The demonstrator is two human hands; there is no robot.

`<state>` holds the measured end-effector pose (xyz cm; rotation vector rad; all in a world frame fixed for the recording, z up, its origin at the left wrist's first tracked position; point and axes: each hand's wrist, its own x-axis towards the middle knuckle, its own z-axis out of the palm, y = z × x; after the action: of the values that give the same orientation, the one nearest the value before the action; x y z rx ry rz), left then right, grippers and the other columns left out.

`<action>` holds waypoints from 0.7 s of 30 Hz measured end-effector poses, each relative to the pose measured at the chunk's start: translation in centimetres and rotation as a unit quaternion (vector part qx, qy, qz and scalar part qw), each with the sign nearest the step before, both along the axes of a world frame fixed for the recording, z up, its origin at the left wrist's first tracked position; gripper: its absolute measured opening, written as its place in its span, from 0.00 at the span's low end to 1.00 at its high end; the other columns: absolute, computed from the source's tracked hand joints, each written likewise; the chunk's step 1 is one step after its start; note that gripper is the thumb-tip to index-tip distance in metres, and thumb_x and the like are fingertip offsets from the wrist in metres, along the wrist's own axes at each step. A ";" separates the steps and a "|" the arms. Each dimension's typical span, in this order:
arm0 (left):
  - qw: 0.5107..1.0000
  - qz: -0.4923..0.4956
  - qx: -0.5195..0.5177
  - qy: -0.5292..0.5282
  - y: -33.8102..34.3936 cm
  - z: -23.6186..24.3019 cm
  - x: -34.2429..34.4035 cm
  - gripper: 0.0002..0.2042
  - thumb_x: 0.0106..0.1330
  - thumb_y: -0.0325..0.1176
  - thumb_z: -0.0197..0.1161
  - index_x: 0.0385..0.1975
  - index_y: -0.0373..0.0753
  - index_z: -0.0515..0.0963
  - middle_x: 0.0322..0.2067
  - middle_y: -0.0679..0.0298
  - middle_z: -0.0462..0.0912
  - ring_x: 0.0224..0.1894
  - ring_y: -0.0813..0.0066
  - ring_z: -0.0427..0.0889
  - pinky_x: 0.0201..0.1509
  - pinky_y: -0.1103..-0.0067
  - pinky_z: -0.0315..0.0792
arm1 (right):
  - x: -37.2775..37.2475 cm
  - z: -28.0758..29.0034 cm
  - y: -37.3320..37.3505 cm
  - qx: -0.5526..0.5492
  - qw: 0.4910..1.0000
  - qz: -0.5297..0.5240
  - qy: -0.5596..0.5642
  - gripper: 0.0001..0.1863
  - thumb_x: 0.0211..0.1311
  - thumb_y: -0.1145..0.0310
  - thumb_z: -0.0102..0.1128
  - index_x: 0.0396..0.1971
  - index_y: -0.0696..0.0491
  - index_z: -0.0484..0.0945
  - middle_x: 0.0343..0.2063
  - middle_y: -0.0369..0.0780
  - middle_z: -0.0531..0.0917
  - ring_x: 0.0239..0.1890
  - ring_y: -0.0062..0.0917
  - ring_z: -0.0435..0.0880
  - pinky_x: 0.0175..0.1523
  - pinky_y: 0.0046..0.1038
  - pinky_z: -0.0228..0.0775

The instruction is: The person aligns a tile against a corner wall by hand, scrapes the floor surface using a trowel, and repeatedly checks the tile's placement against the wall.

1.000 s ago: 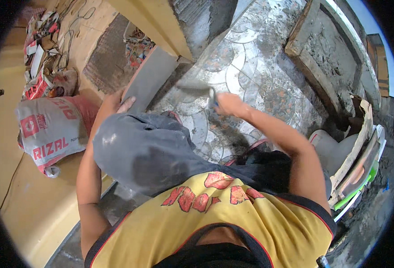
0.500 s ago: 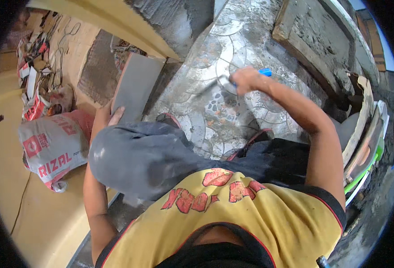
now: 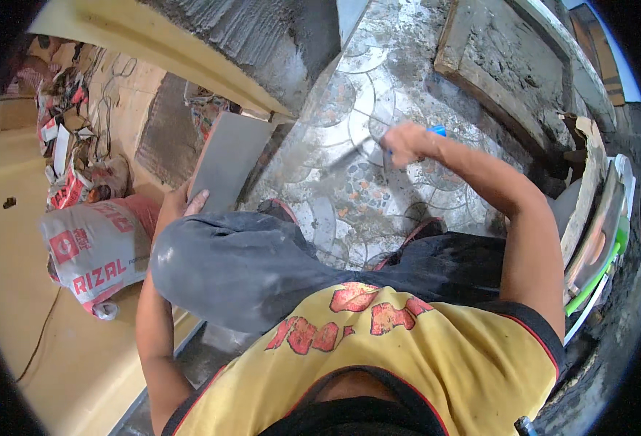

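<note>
My left hand (image 3: 194, 203) is closed on the near left edge of a grey rectangular tile (image 3: 234, 149), its thumb lying on the face. The tile is tilted on edge beside my left knee, below a yellow door frame. Over the patterned floor, my right hand (image 3: 406, 144) is wrapped around a blue-handled tool (image 3: 437, 131). A thin, dark part of the tool points left from the fist toward the tile, apart from it. Motion blurs that end, so its exact kind cannot be made out.
At the left lies a white and red cement bag (image 3: 95, 243), with piled clutter (image 3: 62, 156) behind it. A wooden mortar box (image 3: 505, 80) stands at the far right. Broken boards and a green-edged item (image 3: 600, 272) lean by my right elbow. Rough grey cement (image 3: 269, 43) covers the wall ahead.
My right hand and the blue-handled tool have shifted slightly right and down. The tile in my left hand sits a little lower in view, and the whole scene has shifted slightly.
</note>
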<state>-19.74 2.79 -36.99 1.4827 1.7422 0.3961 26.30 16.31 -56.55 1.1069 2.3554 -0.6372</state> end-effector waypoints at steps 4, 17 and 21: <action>0.998 -0.034 -0.017 0.045 1.0 0.6 0.9 0.25 0.67 0.44 0.59 0.51 0.25 0.75 0.38 0.45 0.84 0.42 0.64 0.83 0.49 0.70 0.73 | 4.7 -1.4 6.1 0.086 0.948 -0.292 0.090 0.18 0.46 0.62 0.58 0.33 0.61 0.82 0.36 0.56 0.84 0.40 0.51 0.84 0.46 0.46 0.77; 0.999 -0.005 -0.022 0.036 1.2 -0.5 0.4 0.25 0.66 0.45 0.59 0.51 0.25 0.75 0.37 0.44 0.84 0.41 0.62 0.83 0.50 0.69 0.73 | 7.5 -5.4 1.0 -0.007 0.978 -0.166 0.122 0.23 0.49 0.58 0.60 0.38 0.62 0.82 0.38 0.56 0.84 0.45 0.49 0.84 0.50 0.44 0.76; 0.996 -0.078 0.033 0.032 2.5 1.3 2.1 0.25 0.66 0.44 0.59 0.49 0.25 0.75 0.36 0.42 0.83 0.40 0.59 0.83 0.48 0.68 0.73 | 9.9 -7.1 2.8 0.127 0.831 -0.511 0.177 0.22 0.48 0.57 0.59 0.33 0.64 0.82 0.33 0.58 0.84 0.40 0.53 0.84 0.46 0.45 0.76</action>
<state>-17.59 5.24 -35.71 1.6829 1.6630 0.3295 36.16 19.08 -63.64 2.6083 1.9755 -0.9333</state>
